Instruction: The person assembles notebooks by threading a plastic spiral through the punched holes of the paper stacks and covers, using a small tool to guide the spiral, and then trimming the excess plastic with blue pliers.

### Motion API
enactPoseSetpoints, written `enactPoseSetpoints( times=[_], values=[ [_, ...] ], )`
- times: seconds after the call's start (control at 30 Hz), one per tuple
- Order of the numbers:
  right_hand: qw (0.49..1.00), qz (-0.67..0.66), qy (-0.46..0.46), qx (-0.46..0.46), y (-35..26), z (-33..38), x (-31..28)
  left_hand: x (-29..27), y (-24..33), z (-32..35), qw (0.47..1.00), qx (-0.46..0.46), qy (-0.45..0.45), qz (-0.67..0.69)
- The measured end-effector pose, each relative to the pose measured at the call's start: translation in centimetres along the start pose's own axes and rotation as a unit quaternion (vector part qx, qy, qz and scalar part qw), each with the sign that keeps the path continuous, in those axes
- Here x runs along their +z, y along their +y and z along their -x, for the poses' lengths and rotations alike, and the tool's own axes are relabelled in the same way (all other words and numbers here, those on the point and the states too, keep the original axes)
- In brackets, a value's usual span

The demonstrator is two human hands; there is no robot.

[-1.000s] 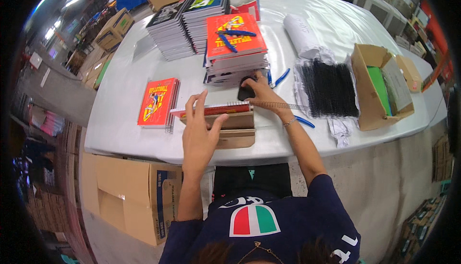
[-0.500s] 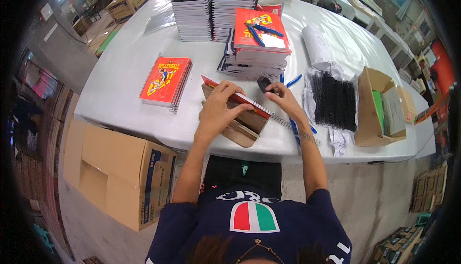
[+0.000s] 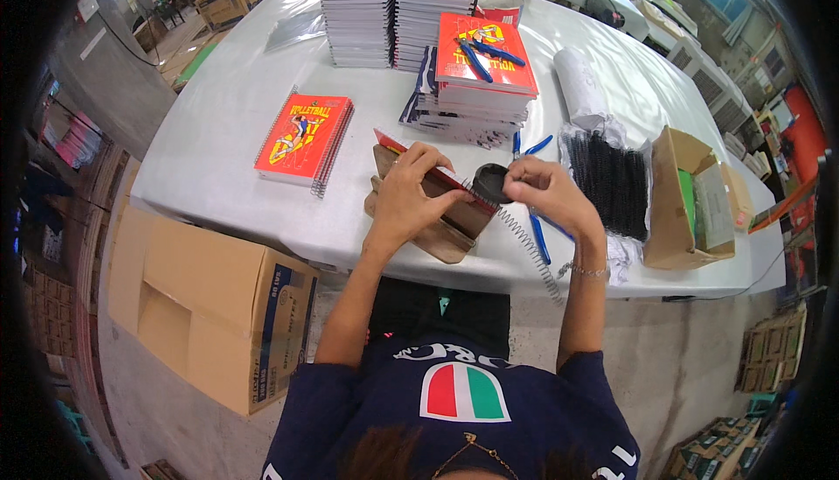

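My left hand [image 3: 411,193] presses down on a red-covered notebook [image 3: 418,165] that lies on a brown wooden jig [image 3: 437,227] at the table's near edge. My right hand [image 3: 546,192] holds a round black disc [image 3: 492,183] against the notebook's right end. A long metal spiral wire [image 3: 529,248] runs from the notebook's edge down past the table edge, below my right wrist.
A finished red spiral notebook [image 3: 301,135] lies to the left. Stacks of notebooks [image 3: 476,78] stand behind, with blue pens on top. Black spiral coils [image 3: 616,183] and an open cardboard box [image 3: 690,205] sit right. A large carton [image 3: 210,305] stands on the floor left.
My head has shifted, so the table sits lower and closer. My left hand went from flat with spread fingers to gripping the notebook; my right hand lifted the black disc to its end.
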State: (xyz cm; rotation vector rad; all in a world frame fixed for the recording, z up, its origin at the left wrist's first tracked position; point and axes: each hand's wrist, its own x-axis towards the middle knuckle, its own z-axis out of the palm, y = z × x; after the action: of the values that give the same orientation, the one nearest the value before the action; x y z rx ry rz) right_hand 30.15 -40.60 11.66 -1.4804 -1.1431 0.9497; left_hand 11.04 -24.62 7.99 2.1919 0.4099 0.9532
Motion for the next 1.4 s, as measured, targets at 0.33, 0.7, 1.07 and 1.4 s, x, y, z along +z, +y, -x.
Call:
enactPoseSetpoints(
  times=[0.33,0.7,1.07,1.4],
  values=[
    [0.998,0.008,0.032,-0.049,-1.1,-0.9,0.7,0.3,0.2,0.1,1.000,-0.023,0.002,-0.008],
    [0.981,0.156,0.101,0.049,0.1,-1.7,2.5,-0.3,-0.4,0.4,1.000,-0.011,-0.013,0.000],
    [0.993,-0.009,-0.009,-0.116,0.2,-1.1,2.2,-0.2,-0.7,0.0,0.999,-0.017,-0.005,0.035],
    [0.989,0.031,0.064,-0.127,2.2,-2.2,2.1,0.0,-0.5,-0.1,0.999,-0.015,0.001,0.039]
  ],
)
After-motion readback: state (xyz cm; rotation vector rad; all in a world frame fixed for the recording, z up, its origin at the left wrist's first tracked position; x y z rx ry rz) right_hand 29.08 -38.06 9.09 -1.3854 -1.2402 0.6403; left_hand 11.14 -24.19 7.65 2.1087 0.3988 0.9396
